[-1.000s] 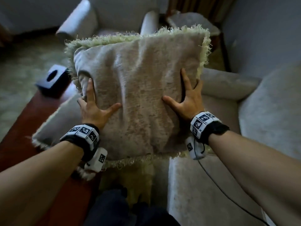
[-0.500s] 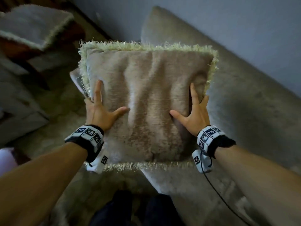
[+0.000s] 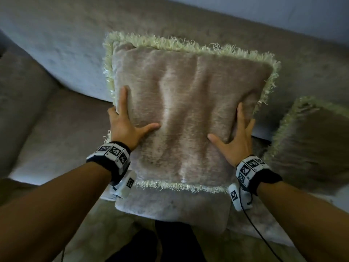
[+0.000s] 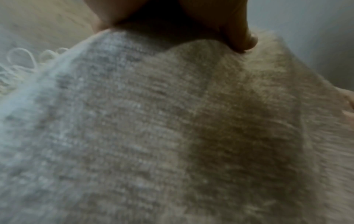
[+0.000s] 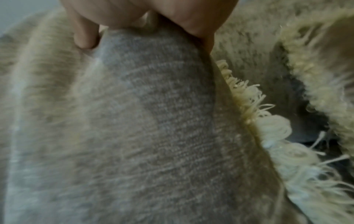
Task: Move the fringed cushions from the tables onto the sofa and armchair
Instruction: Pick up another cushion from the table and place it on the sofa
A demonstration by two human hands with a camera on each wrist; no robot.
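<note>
A beige cushion with a pale fringe (image 3: 188, 110) is held upright in front of the sofa backrest (image 3: 56, 44), above the seat (image 3: 62, 129). My left hand (image 3: 138, 110) grips its left side, thumb and forefinger on the front and the other fingers behind. My right hand (image 3: 224, 121) grips the right side the same way. Whether the cushion's lower edge touches the seat is hidden. The left wrist view is filled by the cushion (image 4: 172, 121). The right wrist view shows the cushion (image 5: 143, 121) under a thumb. A second fringed cushion (image 3: 311, 144) leans on the sofa just to the right.
The sofa's armrest (image 3: 18, 91) rises at the far left, with bare seat between it and the held cushion. The second cushion (image 5: 325, 75) lies a narrow gap away from the held one's right fringe (image 5: 258, 113). Patterned floor (image 3: 113, 233) lies in front of the sofa.
I have turned from the armchair and low table to the sofa, carrying the cushion in the same two-handed grip. It now stands before the backrest, and the second cushion has come into view.
</note>
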